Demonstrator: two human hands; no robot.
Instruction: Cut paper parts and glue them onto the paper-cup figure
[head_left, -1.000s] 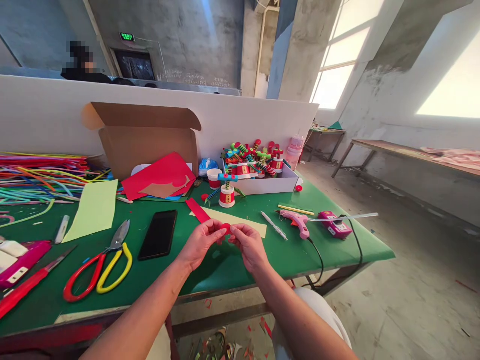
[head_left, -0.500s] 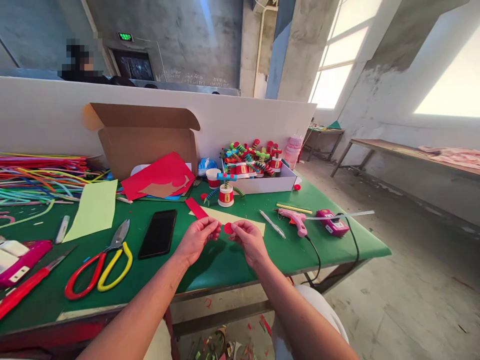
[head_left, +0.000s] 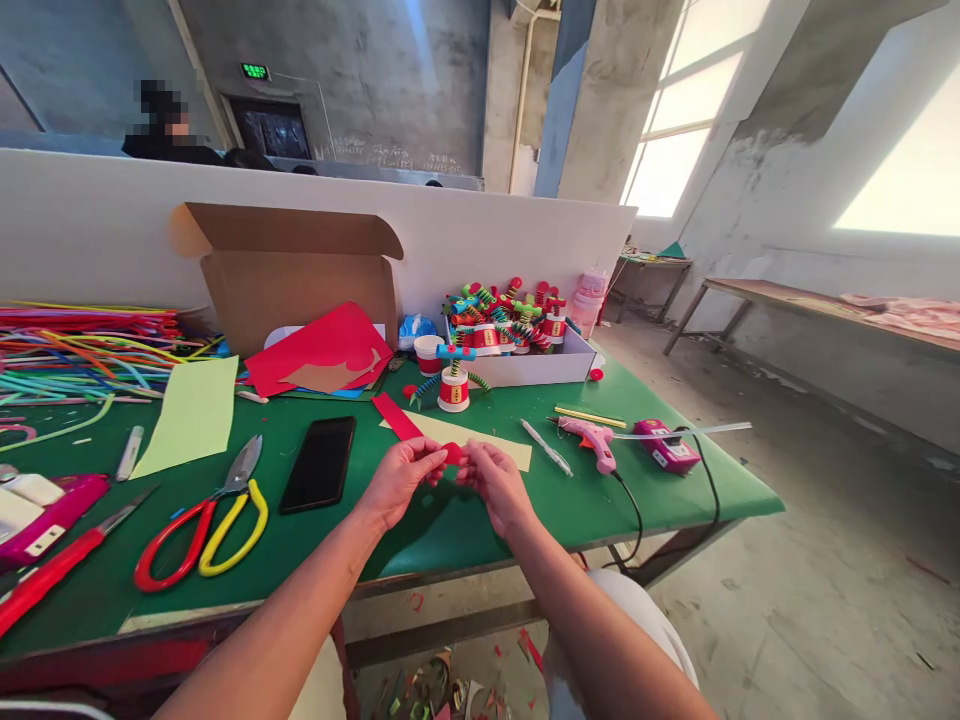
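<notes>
A small red paper disc [head_left: 453, 453] is pinched between my two hands above the green tabletop. My left hand [head_left: 405, 478] grips its left edge with thumb and forefinger closed. From the other side, my right hand [head_left: 493, 482] has its fingertips closed on the disc's right edge. Under and behind the hands lie a red paper strip [head_left: 397, 416] and a pale yellow paper strip [head_left: 480, 440]. Just beyond stands a figure [head_left: 453, 388] made from a red and white paper cup, with springy striped arms and a blue tube on top.
Scissors [head_left: 225, 515], a black phone [head_left: 319, 465] and a red-handled tool [head_left: 60, 570] lie left. A pink glue gun [head_left: 592, 440], a white pen [head_left: 546, 446] and a magenta power strip [head_left: 665, 447] are right. Behind stand a white box [head_left: 532, 370] of figures and a cardboard box [head_left: 300, 290].
My left hand has moved slightly right and taken hold of the red disc's left edge, which only my right hand held before. The view has shifted a little.
</notes>
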